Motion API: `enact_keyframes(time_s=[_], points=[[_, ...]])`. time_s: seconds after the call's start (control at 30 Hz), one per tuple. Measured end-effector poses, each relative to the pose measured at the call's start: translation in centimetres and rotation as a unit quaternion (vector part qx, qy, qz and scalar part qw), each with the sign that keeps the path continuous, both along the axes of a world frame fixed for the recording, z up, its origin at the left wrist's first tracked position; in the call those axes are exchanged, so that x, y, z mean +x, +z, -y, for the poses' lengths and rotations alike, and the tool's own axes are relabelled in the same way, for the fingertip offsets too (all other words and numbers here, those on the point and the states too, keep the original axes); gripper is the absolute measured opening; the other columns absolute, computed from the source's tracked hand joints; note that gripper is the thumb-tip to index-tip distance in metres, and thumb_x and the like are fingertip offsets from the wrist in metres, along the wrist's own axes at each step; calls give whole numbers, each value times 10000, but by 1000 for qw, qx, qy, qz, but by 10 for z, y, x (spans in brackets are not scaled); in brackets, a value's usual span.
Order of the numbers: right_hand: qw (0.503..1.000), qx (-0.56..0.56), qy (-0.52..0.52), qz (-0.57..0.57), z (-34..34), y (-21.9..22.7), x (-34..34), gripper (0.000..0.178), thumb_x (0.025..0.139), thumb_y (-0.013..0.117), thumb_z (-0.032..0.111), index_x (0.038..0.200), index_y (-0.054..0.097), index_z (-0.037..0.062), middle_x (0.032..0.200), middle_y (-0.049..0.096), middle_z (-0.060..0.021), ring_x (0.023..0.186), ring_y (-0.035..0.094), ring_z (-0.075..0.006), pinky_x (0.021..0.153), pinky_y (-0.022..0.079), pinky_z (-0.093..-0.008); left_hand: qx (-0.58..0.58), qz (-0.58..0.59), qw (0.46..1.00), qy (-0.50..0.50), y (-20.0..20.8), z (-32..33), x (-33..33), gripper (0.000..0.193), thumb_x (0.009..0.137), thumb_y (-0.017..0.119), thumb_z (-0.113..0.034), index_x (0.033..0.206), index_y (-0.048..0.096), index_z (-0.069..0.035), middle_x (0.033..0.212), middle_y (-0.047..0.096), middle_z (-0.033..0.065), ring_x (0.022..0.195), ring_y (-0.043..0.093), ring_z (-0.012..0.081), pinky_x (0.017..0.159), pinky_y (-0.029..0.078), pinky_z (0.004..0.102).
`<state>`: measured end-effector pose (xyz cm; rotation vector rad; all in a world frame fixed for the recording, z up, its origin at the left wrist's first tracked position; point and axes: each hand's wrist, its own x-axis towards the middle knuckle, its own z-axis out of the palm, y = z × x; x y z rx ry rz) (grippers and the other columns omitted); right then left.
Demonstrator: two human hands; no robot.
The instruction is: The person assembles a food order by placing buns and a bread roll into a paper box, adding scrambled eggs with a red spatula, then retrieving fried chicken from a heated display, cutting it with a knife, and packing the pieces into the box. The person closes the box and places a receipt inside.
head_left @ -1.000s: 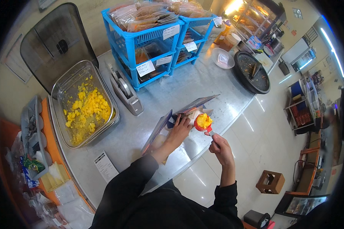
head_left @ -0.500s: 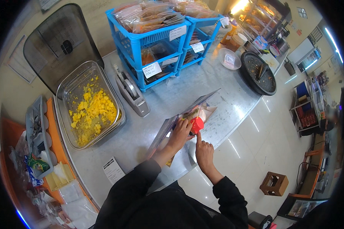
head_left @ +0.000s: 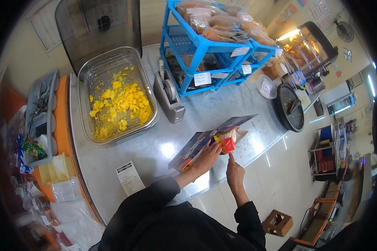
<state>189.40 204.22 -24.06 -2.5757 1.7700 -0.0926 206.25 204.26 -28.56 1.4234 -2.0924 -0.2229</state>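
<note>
A dark printed cardboard food box [head_left: 192, 148] stands unfolded at the table's front edge, pale food partly showing inside it. My left hand [head_left: 207, 159] reaches over the box, fingers closed around a small container with a red top [head_left: 229, 144]; its body is mostly hidden by the fingers and box. Some yellow shows beside the fingers. My right hand [head_left: 235, 172] holds nothing visible; its index finger stretches up to the red top's lower edge, the other fingers curled.
On the metal table [head_left: 163, 146] are a wire-mesh tray of yellow pieces [head_left: 88, 121], a tape dispenser [head_left: 169, 98], a paper slip [head_left: 130, 178] and blue racks of bagged food [head_left: 192, 79]. A stone mortar [head_left: 282, 108] and clear bowl [head_left: 266, 85] sit farther right. A brown crate [head_left: 277, 223] stands on the floor.
The view has shifted, so the racks and tray sit differently in it. The red top has tipped and shows a flatter, squarer side. Both hands stay at the box.
</note>
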Motion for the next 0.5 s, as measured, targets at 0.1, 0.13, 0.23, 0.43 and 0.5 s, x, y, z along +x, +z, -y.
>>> enact_keyframes(time_s=[0.1,0.13,0.23,0.43,0.5], points=[[998,-19,-17,62,1,22,5,317,921,480,134,1228,548,105,609,595,-149,535,603,-315,493,459,-408,53,-15,998,-19,3,-10,2,295,799,518,-62,1077,495,33,1324,409,228,1320,325,340,1075,270,515],[996,-18,-31,79,0,26,6,297,935,474,150,1213,568,106,618,601,-163,549,609,-328,504,460,-411,51,-7,998,-18,5,-10,4,298,798,520,-65,1079,496,32,1333,403,227,1330,310,340,1077,262,520],[967,-10,-96,236,11,38,4,285,968,455,197,1181,600,76,573,514,-113,508,529,-183,496,410,-337,51,13,998,-20,9,-9,4,302,800,533,-78,1079,501,31,1358,387,223,1354,272,338,1083,241,533],[783,57,-174,594,33,79,1,416,1000,392,293,1189,564,-35,565,276,90,492,235,-21,467,183,-205,100,53,992,-48,26,-10,8,265,853,511,-137,1074,511,9,1415,344,191,1376,238,321,1066,315,471],[756,41,-163,633,36,77,12,419,999,389,293,1177,564,-44,562,279,88,488,238,-22,470,181,-206,121,33,991,-40,27,-11,9,258,841,563,-158,1032,520,10,1423,331,179,1368,237,329,1079,249,520]])
